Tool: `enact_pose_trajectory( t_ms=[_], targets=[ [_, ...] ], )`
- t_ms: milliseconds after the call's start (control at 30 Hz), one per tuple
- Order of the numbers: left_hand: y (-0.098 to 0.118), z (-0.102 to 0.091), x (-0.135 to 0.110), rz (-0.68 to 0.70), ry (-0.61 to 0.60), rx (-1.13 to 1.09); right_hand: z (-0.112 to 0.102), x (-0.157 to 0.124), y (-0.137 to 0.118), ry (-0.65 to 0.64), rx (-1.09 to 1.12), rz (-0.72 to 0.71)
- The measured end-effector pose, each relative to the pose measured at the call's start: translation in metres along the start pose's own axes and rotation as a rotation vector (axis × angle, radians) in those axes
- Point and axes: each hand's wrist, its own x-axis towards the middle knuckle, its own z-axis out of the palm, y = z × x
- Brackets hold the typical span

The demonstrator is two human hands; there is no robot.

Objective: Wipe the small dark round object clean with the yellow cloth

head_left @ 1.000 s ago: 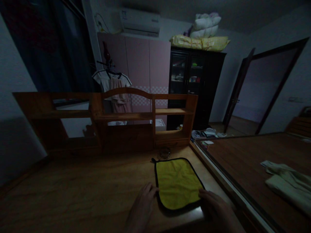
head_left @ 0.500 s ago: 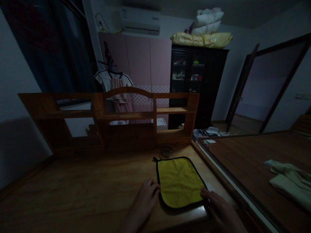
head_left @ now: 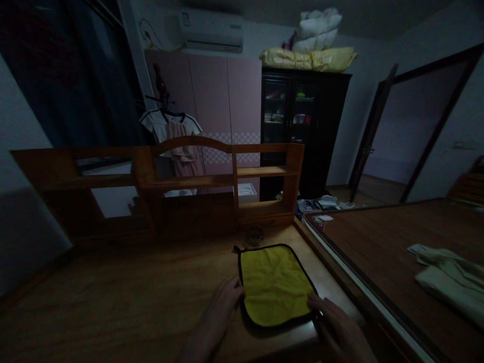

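The left hand [head_left: 225,300] rests at nine o'clock of the cloth [head_left: 278,286] and the right hand [head_left: 336,320] at four, fingers bent to its edges, whether pinching I cannot tell; the step looks like squaring it flat on the desk [head_left: 132,292], and adjusting further calls for light, even contact. Beyond, at eleven, sits a dish [head_left: 254,236]. Against half a second ago, only the view differs, slightly.
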Motion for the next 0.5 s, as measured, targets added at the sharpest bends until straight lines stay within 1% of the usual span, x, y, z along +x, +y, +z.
enact_pose_trajectory(
  t_ms=[100, 200, 267, 333, 367, 433, 467, 500],
  targets=[
    [0.004, -0.001, 0.003, 0.004, -0.015, -0.021, 0.003, -0.001, 0.003, 0.018, -0.01, -0.037],
    [0.001, 0.003, 0.002, -0.011, 0.002, -0.08, 0.004, -0.002, 0.004, 0.012, -0.01, -0.057],
    [-0.004, 0.005, -0.001, -0.025, 0.003, -0.121, 0.003, -0.002, 0.002, 0.004, 0.01, -0.036],
    [-0.01, 0.005, -0.006, -0.053, 0.032, -0.122, 0.0, -0.001, -0.004, 0.029, 0.064, 0.008],
    [-0.012, 0.004, -0.01, -0.081, 0.07, -0.104, -0.003, 0.0, -0.009, 0.063, 0.104, 0.035],
    [-0.016, -0.002, -0.022, -0.161, 0.192, -0.049, -0.01, 0.003, -0.021, 0.161, 0.206, 0.044],
    [-0.017, -0.007, -0.031, -0.201, 0.253, -0.025, -0.015, 0.004, -0.028, 0.216, 0.236, 0.058],
    [-0.017, -0.013, -0.041, -0.24, 0.316, -0.006, -0.019, 0.004, -0.035, 0.233, 0.236, 0.07]
  ],
)
